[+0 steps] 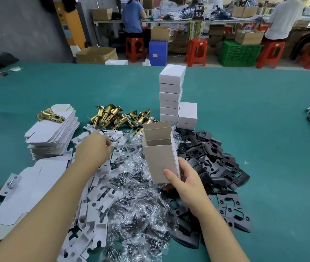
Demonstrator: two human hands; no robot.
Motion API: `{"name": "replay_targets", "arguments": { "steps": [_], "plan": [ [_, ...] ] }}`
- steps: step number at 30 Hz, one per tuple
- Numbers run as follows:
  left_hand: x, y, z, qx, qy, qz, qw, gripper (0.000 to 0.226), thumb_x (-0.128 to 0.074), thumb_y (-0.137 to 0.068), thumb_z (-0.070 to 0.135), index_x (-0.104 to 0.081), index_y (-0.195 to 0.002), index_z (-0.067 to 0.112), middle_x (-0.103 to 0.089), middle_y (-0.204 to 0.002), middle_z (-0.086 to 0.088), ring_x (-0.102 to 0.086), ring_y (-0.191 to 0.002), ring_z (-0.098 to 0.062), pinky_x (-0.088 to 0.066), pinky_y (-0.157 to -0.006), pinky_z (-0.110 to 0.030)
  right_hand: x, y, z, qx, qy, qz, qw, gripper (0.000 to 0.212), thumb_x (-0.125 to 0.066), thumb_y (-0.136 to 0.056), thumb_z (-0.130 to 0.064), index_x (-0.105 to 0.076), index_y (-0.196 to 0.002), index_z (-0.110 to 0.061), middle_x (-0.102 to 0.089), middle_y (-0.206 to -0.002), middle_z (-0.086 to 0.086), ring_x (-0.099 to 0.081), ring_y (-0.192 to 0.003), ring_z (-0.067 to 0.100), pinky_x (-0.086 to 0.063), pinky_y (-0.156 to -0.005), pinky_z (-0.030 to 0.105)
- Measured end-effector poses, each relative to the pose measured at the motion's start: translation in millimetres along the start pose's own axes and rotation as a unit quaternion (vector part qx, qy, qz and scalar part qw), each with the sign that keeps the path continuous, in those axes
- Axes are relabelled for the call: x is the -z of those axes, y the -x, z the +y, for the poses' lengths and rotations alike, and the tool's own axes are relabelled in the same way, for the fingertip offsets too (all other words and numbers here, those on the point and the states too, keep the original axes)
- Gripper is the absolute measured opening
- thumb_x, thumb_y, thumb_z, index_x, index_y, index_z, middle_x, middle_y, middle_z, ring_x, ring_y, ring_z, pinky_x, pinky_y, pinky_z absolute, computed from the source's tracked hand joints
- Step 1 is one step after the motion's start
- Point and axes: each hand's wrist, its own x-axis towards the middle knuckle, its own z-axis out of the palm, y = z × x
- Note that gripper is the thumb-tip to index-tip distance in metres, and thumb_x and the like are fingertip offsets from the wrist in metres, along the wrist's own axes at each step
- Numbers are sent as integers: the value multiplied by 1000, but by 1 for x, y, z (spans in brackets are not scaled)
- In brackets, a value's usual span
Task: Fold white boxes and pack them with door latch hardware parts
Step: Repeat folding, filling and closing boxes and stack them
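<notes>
The right hand (183, 178) is holding a folded box (160, 154) up over the green table (264, 129). The thumb and fingers are wrapping round the bottom of the box. The box is standing up tall, and its top is open. Its inside is plain brown card, and its outer edge is showing white. The top flaps are sticking up at the back.

The left hand (93, 148) is reaching down with curled fingers over the white card pieces (97, 205) and the little clear bags of dark screws (135, 195). Whether it is pinching anything, I cannot tell.

Behind the box, closed white boxes (171, 95) are sitting in a tall stack of six. Two more are sitting in a short stack (187, 115) right beside it.

Gold latches (116, 116) are lying in a heap, too jumbled to count. One more gold latch (50, 115) is lying on top of the pile of flat unfolded boxes (54, 133). Black plates (213, 163) are lying in a big heap on the right, too many to count.
</notes>
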Motion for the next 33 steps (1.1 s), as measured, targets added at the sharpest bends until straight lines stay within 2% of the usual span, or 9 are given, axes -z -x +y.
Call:
{"name": "replay_targets", "arguments": {
  "steps": [4,8,11,14,19,23,26,30,33],
  "plan": [
    [22,9,16,4,163,60,985,24,-71,-92,34,-64,-71,22,-70,-97,1,-60,-99,-20,-46,-70,-35,0,-1,2,-10,-37,11,999,35,-70,-84,-53,-64,-119,-49,-74,-120,-7,-70,-111,15,-59,-94,39],
    [49,29,39,-38,368,9,929,22,-82,-82,40,-69,-73,25,-68,-68,7,-53,-55,-9,-47,-55,-29,1,-2,3,-16,-51,20,998,33,-71,-84,-53,-66,-116,-48,-74,-119,-4,-71,-110,21,-55,-98,56],
    [65,40,52,-56,461,-7,886,28,-89,-75,27,-65,-89,21,-71,-78,2,-59,-59,-7,-51,-56,-28,2,-1,3,-18,-53,21,998,34,-71,-85,-53,-65,-118,-47,-74,-120,-3,-71,-110,23,-56,-95,60],
    [77,47,59,-66,520,-60,850,36,-86,-77,16,-66,-106,23,-70,-83,0,-58,-52,-9,-48,-47,-24,2,-1,3,-18,-55,18,998,35,-71,-86,-53,-65,-120,-45,-73,-120,-2,-71,-110,24,-56,-94,61],
    [91,57,70,-125,555,-49,821,11,-79,-80,10,-78,-91,10,-73,-69,-8,-66,-53,-20,-58,-51,-28,2,-1,4,-20,-60,12,998,36,-72,-86,-50,-65,-121,-44,-73,-121,-2,-70,-111,24,-55,-97,60],
    [91,56,84,-173,488,19,855,16,-70,-92,0,-79,-97,13,-75,-68,-2,-72,-58,-20,-62,-59,-33,1,0,4,-14,-70,15,997,45,-72,-86,-46,-64,-128,-31,-73,-121,1,-70,-113,24,-55,-99,57],
    [86,56,92,-246,328,82,908,10,-74,-92,16,-80,-97,22,-72,-68,8,-65,-53,-10,-59,-62,-34,2,0,4,-17,-75,18,997,47,-72,-86,-46,-63,-128,-28,-73,-120,3,-69,-113,26,-54,-98,60],
    [86,55,106,-248,208,45,945,6,-73,-91,34,-79,-93,33,-69,-90,10,-60,-78,-14,-53,-77,-41,2,0,4,-19,-85,18,996,46,-72,-86,-43,-64,-127,-25,-73,-118,5,-69,-111,29,-55,-97,59],
    [89,53,114,-234,159,6,959,9,-71,-92,38,-79,-94,37,-71,-94,9,-62,-93,-17,-54,-82,-39,2,-1,4,-16,-89,16,996,41,-71,-90,-36,-63,-128,-22,-73,-117,6,-69,-111,29,-56,-97,56]
  ]
}}
